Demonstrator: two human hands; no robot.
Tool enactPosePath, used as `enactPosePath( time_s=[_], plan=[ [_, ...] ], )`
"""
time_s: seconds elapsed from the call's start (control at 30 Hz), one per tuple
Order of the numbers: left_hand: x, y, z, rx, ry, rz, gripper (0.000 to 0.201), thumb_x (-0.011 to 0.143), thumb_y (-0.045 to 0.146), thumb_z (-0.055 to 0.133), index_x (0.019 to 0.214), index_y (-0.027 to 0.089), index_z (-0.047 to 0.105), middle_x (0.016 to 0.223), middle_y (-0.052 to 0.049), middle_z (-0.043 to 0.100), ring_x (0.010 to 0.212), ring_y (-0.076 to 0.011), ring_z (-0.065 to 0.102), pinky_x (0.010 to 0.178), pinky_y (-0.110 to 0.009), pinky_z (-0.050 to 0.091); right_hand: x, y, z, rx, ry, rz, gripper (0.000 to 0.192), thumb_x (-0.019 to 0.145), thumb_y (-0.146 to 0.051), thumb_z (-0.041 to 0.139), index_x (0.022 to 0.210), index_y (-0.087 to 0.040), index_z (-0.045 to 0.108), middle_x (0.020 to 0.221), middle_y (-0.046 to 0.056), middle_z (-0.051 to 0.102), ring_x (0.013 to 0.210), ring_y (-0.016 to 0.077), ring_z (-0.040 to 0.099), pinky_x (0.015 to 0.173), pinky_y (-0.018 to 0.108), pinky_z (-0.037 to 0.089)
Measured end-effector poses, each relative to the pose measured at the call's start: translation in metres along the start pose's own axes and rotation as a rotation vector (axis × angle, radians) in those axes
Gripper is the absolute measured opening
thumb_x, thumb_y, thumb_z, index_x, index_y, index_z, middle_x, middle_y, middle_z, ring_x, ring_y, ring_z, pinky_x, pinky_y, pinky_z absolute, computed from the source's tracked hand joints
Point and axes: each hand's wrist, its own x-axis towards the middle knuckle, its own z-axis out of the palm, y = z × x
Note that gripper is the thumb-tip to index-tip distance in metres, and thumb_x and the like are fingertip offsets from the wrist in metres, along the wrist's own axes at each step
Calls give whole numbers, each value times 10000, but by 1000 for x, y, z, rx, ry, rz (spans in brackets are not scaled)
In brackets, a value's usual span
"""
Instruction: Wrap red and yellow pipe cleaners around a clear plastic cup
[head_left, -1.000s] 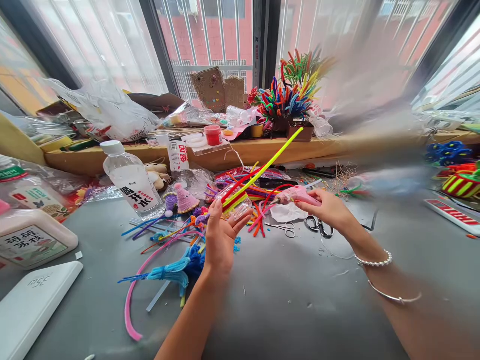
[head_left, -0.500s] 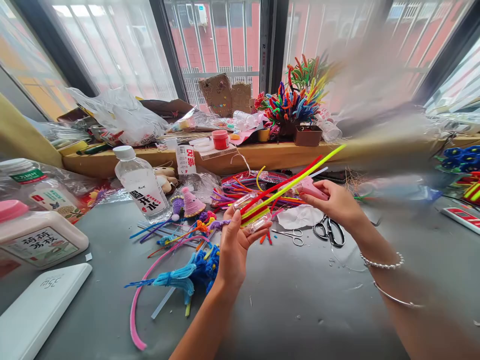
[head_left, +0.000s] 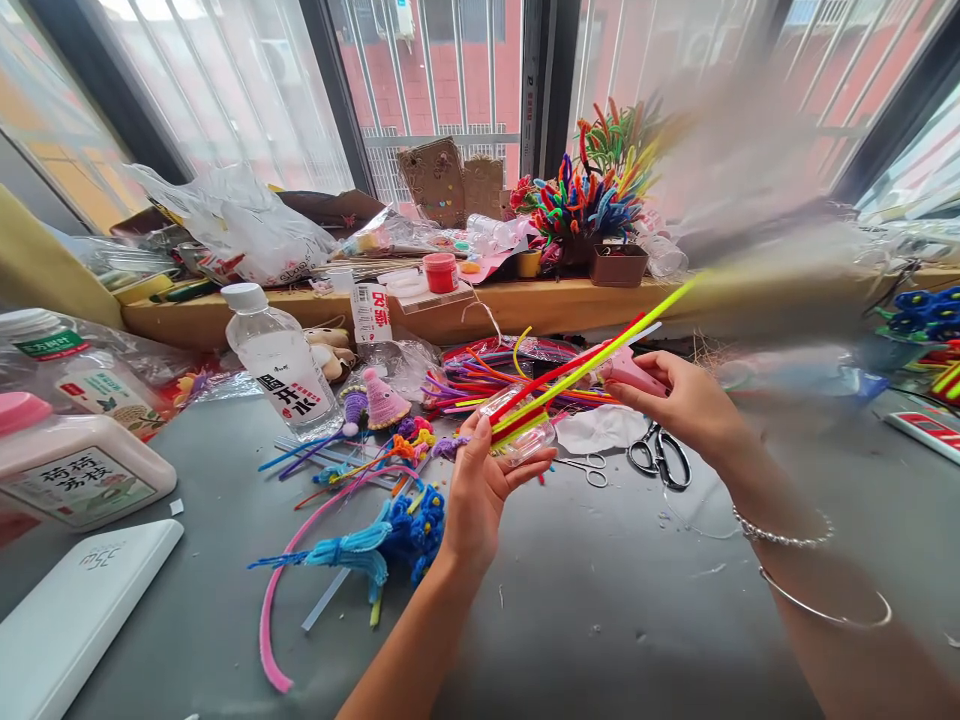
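In the middle of the head view, my left hand (head_left: 480, 490) holds a small clear plastic bottle (head_left: 529, 440) together with red and yellow pipe cleaners (head_left: 574, 385). The long stems slant up to the right, past my right hand. My right hand (head_left: 682, 405) is closed round a pink glue gun (head_left: 630, 372), and a pale stick pokes out behind it. The gun's front end is hidden behind the pipe cleaners, so I cannot tell whether it touches the bottle. Beyond both hands lies a pile of coloured pipe cleaners (head_left: 465, 385).
Black-handled scissors (head_left: 661, 458) and small silver scissors (head_left: 592, 468) lie near my right hand. Left of my hands are blue pipe-cleaner flowers (head_left: 420, 525), a pink crocheted cone (head_left: 385, 400) and a water bottle (head_left: 281, 370). A white power bank (head_left: 90, 610) lies at the left.
Both hands have shifted slightly right with what they hold. The clear bottle has turned a little and shows more plainly. The grips stay the same.
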Motion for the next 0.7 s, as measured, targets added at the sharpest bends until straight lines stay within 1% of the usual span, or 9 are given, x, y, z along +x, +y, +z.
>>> enactPosePath(
  time_s=[0.1,0.17,0.27,0.37,0.43,0.6,0.7],
  plan=[
    [0,-2,1,-5,-7,-29,464,759,424,496,1145,186,393,918,-78,595,716,-219,662,660,-306,502,0,0,0,6,-13,15,511,598,-599,574,876,-172,592,783,66,641,622,173,545,529,276,399],
    [0,-3,2,-17,-6,-48,451,761,417,493,1137,188,393,923,-73,586,723,-223,662,668,-314,500,-1,0,0,3,-13,10,504,600,-596,575,869,-171,593,773,66,641,616,172,545,520,273,396],
    [0,-5,2,-48,-5,-85,431,765,426,479,1108,177,404,953,-81,581,726,-227,661,684,-325,496,-1,0,0,-7,2,-12,501,605,-596,571,865,-168,596,761,68,641,606,171,545,510,271,393],
    [0,-5,2,-53,-15,-123,447,775,439,461,1116,158,390,901,-89,598,729,-228,660,693,-323,492,-1,-2,0,-4,5,-12,518,598,-614,566,864,-171,598,763,63,640,608,168,544,516,272,396],
    [0,-6,2,-38,-16,-126,458,776,446,459,1121,155,384,896,-93,602,730,-228,660,692,-321,492,-1,-3,0,4,-2,3,521,593,-622,567,860,-175,597,769,58,639,614,166,542,519,273,397],
    [0,-7,1,-13,-35,-106,408,784,438,455,1087,171,403,973,-94,579,736,-225,661,696,-328,499,-3,-5,-1,23,-16,1,508,595,-621,570,847,-180,591,783,64,643,618,172,547,516,280,397],
    [0,-8,2,-10,-28,-97,421,769,435,480,1091,177,400,946,-86,586,732,-229,662,696,-340,503,-4,-5,-1,19,-13,-3,507,592,-620,573,842,-179,594,775,63,644,610,168,547,510,277,393]
  ],
)
